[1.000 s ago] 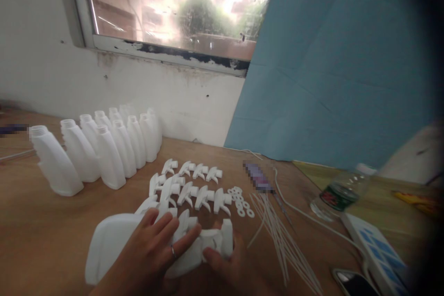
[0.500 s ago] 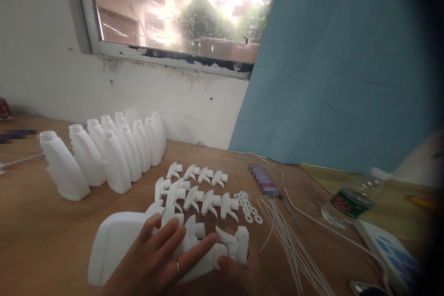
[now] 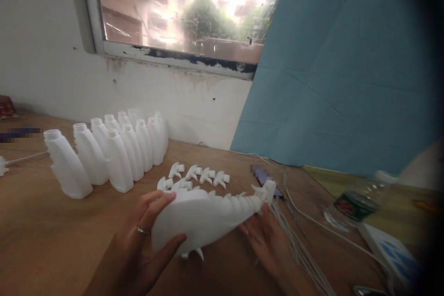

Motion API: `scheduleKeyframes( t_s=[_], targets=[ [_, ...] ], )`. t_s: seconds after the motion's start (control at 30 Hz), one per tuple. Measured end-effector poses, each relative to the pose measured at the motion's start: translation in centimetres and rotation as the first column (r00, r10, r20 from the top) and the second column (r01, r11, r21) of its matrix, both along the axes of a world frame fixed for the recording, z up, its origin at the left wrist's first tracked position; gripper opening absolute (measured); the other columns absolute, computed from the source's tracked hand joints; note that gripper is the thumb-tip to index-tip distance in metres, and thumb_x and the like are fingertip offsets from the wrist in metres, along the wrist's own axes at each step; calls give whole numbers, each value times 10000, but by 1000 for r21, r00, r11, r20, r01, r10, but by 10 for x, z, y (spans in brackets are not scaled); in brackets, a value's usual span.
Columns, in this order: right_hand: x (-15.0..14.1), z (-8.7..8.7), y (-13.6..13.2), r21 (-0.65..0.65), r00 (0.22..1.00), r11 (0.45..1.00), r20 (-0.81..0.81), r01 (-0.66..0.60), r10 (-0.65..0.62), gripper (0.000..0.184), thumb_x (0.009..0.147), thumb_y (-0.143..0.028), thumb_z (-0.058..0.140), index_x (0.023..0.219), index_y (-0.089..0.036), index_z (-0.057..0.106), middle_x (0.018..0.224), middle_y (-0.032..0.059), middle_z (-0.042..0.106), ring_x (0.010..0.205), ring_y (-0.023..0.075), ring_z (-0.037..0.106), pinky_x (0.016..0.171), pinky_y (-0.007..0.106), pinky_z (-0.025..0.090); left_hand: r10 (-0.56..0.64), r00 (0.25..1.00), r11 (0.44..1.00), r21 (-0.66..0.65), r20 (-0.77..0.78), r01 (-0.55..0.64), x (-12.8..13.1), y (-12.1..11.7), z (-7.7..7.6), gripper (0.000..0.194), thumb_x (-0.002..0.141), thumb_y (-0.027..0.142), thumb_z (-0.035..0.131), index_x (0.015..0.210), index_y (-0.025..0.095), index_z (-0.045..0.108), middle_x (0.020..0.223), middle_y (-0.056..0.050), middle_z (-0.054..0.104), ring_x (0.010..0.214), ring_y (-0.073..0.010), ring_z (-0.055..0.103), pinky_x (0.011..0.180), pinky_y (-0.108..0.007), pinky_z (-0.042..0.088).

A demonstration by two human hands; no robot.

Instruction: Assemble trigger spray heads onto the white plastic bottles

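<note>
A white spray bottle (image 3: 196,219) lies almost level in the air above the table, its neck pointing right. Around its wide base end my left hand (image 3: 137,240) is closed, thumb on the near side and fingers over the far side. A white trigger spray head (image 3: 266,191) sits on the neck end. My right hand (image 3: 272,245) is at that neck, its fingers touching the head from below; part of its grip is hidden. Behind the bottle are loose white trigger heads (image 3: 207,175) in rows, some covered by it.
Several open white bottles (image 3: 120,166) stand at the left. Thin white tubes (image 3: 307,259) and a screwdriver-like tool with a blurred handle (image 3: 262,175) lie right. A water bottle (image 3: 354,206), a power strip (image 3: 388,245) and a cable (image 3: 322,215) are farther right.
The bottle has been lifted and turned, its neck end up and rightward. My left hand has shifted from the body's top to its base; my right hand has moved right with the spray head.
</note>
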State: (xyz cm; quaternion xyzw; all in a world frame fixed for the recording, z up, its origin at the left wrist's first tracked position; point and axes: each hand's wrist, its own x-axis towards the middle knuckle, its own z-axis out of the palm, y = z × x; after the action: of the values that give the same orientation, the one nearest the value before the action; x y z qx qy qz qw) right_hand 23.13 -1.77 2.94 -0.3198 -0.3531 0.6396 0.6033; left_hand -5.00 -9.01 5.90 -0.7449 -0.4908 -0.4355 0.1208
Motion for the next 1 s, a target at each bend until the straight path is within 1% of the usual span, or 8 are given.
scheduleKeyframes(
  t_s=[0.17,0.27,0.37,0.43,0.57,0.77,0.87,1.0],
  targets=[
    [-15,11,-11,3,970,971,31,-240,240,387,822,-447,660,1146,-251,585,992,63,697,569,132,571,699,346,498,50,998,973,225,38,-58,12,-6,-12,463,827,191,652,1260,228,490,1174,-94,521,1047,-205,581,817,-308,553],
    [-32,16,-28,11,930,934,103,-356,353,760,679,-539,764,1313,-266,448,1086,114,676,776,234,662,760,398,501,34,994,942,335,-105,4,20,-11,-23,459,819,134,640,1240,282,537,1133,-69,540,1057,-209,580,836,-315,547],
    [-50,18,-49,-10,885,896,149,-444,440,1200,422,-575,879,1425,-304,278,1133,129,658,944,311,659,808,426,502,52,972,920,389,-228,43,32,-14,-34,398,835,247,648,1215,336,569,1116,-46,580,1045,-209,587,866,-335,537],
    [-60,18,-61,-37,883,897,166,-439,439,1321,382,-603,876,1462,-325,169,1130,122,663,1003,333,644,810,425,505,44,958,910,407,-282,78,39,-14,-39,358,831,288,662,1177,350,595,1122,-23,602,1035,-196,592,898,-341,523],
    [-68,16,-70,-36,919,935,175,-352,352,1288,422,-649,838,1452,-333,133,1084,105,677,996,335,648,784,411,517,-50,921,907,370,-386,204,41,-11,-37,327,834,247,668,1141,344,610,1151,21,629,1044,-152,593,954,-311,498],
    [-59,22,-58,66,976,984,158,-163,151,1024,515,-397,898,1283,-354,223,1018,80,691,891,293,682,739,383,538,-246,856,916,181,-455,359,38,-4,-24,365,901,209,549,1266,232,546,1261,-19,606,1240,-181,491,1081,-350,410],
    [-45,27,-31,148,970,989,243,-9,-28,821,624,-292,848,1200,-335,264,973,53,702,819,243,692,726,361,545,-263,908,943,110,-326,313,36,3,-26,461,890,172,508,1348,138,461,1353,-90,529,1334,-253,386,1102,-429,374],
    [-2,26,45,358,879,913,348,196,-326,829,629,-250,825,1228,-297,254,1033,62,675,831,217,679,735,361,545,-184,969,983,-56,-163,177,25,16,-33,485,889,128,477,1370,152,414,1376,-129,479,1315,-261,396,1070,-455,394]
  ],
)
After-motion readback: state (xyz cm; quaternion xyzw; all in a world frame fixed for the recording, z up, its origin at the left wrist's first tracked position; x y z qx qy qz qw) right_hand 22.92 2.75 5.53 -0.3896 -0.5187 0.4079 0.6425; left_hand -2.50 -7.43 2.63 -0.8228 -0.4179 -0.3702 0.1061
